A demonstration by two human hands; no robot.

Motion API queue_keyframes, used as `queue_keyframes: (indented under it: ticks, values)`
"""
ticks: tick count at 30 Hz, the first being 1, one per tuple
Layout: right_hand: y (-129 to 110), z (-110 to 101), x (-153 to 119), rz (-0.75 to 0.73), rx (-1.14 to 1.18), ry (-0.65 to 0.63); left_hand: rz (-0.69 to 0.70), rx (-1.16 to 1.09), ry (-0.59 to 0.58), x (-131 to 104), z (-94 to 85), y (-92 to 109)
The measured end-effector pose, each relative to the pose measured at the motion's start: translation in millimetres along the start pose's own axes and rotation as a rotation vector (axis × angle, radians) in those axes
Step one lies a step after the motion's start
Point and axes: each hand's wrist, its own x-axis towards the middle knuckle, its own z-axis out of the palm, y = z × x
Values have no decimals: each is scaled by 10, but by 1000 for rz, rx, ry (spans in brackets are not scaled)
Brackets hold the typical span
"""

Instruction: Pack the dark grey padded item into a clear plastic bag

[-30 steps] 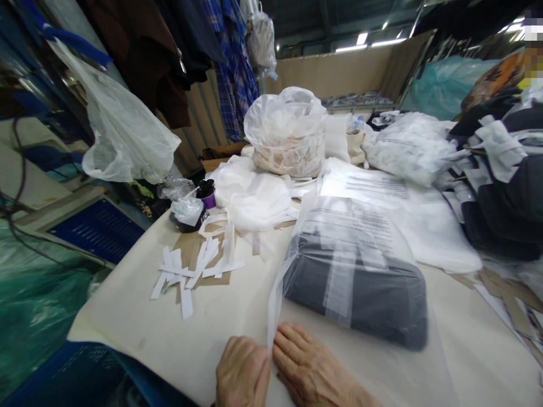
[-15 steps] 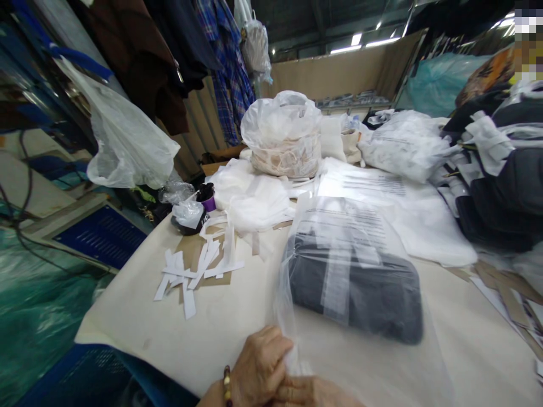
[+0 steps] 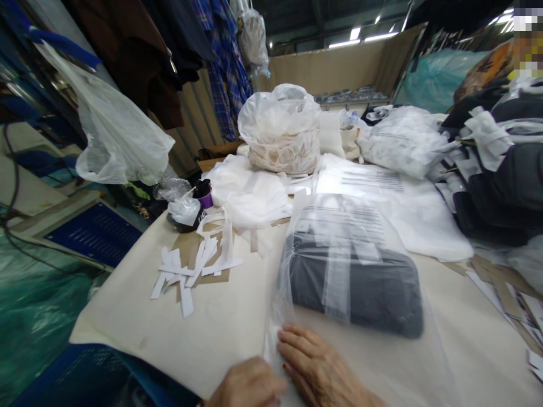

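At the near edge of the desk, both hands work beside the left side of a clear bag, which lies flat with a dark folded item inside it. The right hand is open, palm down, its fingers laid together on the film just short of the item. The left hand is curled and blurred close to it, at the bag's near left; whether it pinches the film, I cannot tell. The step in hand looks like straightening or folding the loose side of the bag. From this position, the next move calls for a firm right palm to stop the item sliding, and a light pinch from the left to draw the film without creasing it. White strips lie farther left, well apart from the bag.
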Motion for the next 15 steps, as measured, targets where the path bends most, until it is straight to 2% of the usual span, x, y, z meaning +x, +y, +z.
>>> queue_keyframes:
  ticks: [3, 4, 5, 8, 15]
  values:
    - [-20, -12, -12, 5, 36, 13, -422, -69, -27, 76, -217, -63]
    - [-23, -19, -12, 5, 41, 13, -521, -95, -48, 85, -236, -54]
    - [-23, -26, -10, 6, 48, 12, -562, -119, -72, 80, -231, -30]
    - [-10, -48, -9, 18, 93, 7, -527, -156, -101, -3, -129, 80]
    - [-8, -115, -32, 33, 167, -14, -461, 80, 23, -109, 100, 164]
